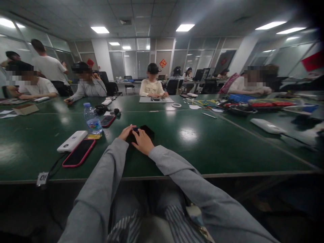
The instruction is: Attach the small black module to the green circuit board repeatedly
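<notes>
Bottle: a clear plastic water bottle (93, 120) with a blue cap stands upright on the green table (182, 152); the places below are told from it.
Small dark item: this piece (136, 129), too small and shaded to name, is right of the bottle, between the two hands.
Left hand: bare, below a grey sleeve, the left hand (126, 132) is right of the bottle, its fingers at the item's near left side; whether they grip it, I cannot tell.
Right hand: farther right of the bottle, the right hand (143, 141) has thumb and forefinger apart, reaching to the item; its grip cannot be told either.
Black box: a dark, box-like shape (149, 131) lies right of the bottle, just behind the right hand.
Phones: a pink-edged phone (79, 153) lies nearer the wearer than the bottle; a red-edged phone (108, 121) lies to its right.
Power bank: a white power bank (72, 141) is left of the bottle and nearer the wearer.
Yellow piece: a flat yellow piece (93, 136) is at the bottle's foot.
Person: someone in a cream top (152, 88) sits beyond the bottle, to its right.
</notes>
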Demonstrator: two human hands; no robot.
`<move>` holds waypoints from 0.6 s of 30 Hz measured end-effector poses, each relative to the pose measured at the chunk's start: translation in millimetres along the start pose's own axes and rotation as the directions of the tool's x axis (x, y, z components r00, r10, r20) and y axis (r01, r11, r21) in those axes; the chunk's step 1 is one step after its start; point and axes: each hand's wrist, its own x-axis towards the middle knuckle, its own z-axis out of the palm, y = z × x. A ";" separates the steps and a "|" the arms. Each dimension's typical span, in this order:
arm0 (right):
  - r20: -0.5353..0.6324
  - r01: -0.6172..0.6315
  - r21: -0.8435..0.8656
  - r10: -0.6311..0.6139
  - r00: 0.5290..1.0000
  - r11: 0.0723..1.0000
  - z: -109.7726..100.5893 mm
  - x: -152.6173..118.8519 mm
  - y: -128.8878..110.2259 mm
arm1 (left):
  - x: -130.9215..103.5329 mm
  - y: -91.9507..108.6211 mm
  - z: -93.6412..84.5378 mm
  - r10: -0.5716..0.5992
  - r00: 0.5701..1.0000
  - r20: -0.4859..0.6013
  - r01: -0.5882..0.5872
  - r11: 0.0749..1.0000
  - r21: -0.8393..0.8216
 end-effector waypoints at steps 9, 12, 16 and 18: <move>-0.027 0.019 0.057 -0.018 0.999 0.998 -6.1 5.1 12.1 | -4.7 2.0 -0.7 0.075 0.997 -0.013 -0.074 0.995 0.073; -0.165 -0.036 0.091 0.051 0.985 0.995 -17.6 5.8 28.0 | -7.1 2.9 -0.1 0.100 0.995 0.030 -0.103 0.988 0.118; -0.114 -0.236 0.112 0.248 0.962 0.965 -11.7 -2.3 67.5 | -9.5 4.4 -1.0 0.105 0.992 0.065 -0.113 0.983 0.145; 0.009 -0.296 0.145 0.298 0.955 0.944 -8.7 -11.4 94.0 | -9.5 4.2 -1.8 0.092 0.994 0.056 -0.098 0.986 0.136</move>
